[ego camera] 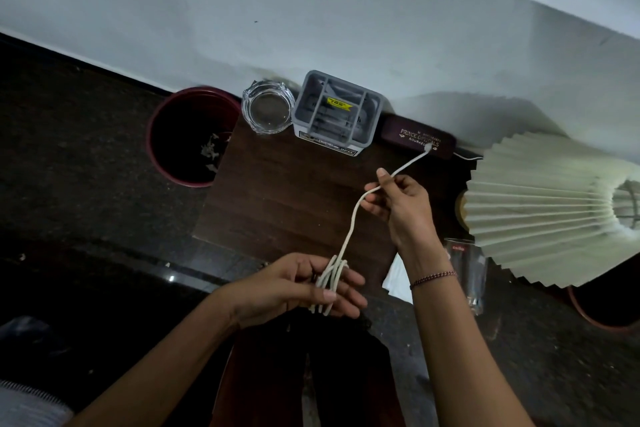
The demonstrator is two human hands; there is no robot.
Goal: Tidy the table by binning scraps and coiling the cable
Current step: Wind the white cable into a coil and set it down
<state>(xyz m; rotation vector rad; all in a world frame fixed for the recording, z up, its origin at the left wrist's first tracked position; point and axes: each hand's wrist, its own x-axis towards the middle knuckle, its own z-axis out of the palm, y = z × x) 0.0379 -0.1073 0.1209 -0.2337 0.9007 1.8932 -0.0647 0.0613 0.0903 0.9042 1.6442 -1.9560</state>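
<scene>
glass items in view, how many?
2. A glass ashtray at the table's far edge, between the bin and the grey organizer; a clear tumbler beside the right wrist. The lampshade may hide more.

Lampshade [547,215] cut off at right; organiser [337,113] label unreadable
</scene>
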